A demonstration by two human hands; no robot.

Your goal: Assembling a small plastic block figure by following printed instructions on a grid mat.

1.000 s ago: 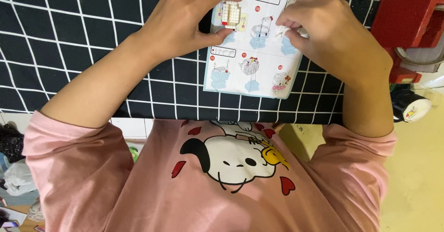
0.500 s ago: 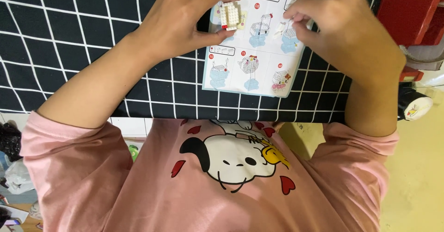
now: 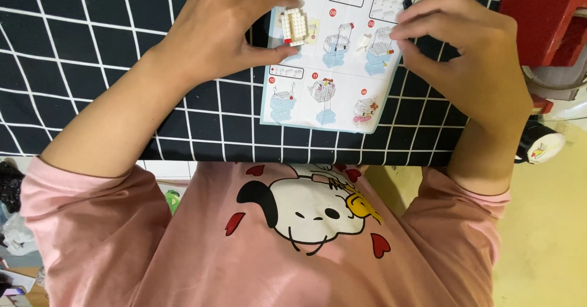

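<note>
Head view, looking down: left hand (image 3: 214,29) pinching a small white block assembly with one red corner piece (image 3: 293,27) between thumb and fingers (image 3: 275,54), held just above the top left of a folded paper instruction sheet with pale blue step-by-step pictures (image 3: 330,93). Fingers closed snugly on the small build, thumb below, fingertips on top. Right hand (image 3: 471,68) curled over the sheet's upper right edge, fingers (image 3: 422,29) drawn together in a pinch beside a tiny loose white brick (image 3: 365,40); impossible to tell whether anything sits between those fingertips. Sheet lying flat on a table covered by a black cloth with a white grid pattern (image 3: 92,56). Off to the right, a red plastic box-like object (image 3: 544,25) and, nearer the table edge, a black-and-white cylindrical object (image 3: 541,145). Below, a pink long-sleeved top with a cartoon dog print (image 3: 306,221).

Judged by appearance, an early stage: only a low, flat slab of bricks assembled, far smaller than the finished figures pictured along the sheet's bottom row. Most of the pictured steps seemingly left to do, with few spare pieces visible in frame.
</note>
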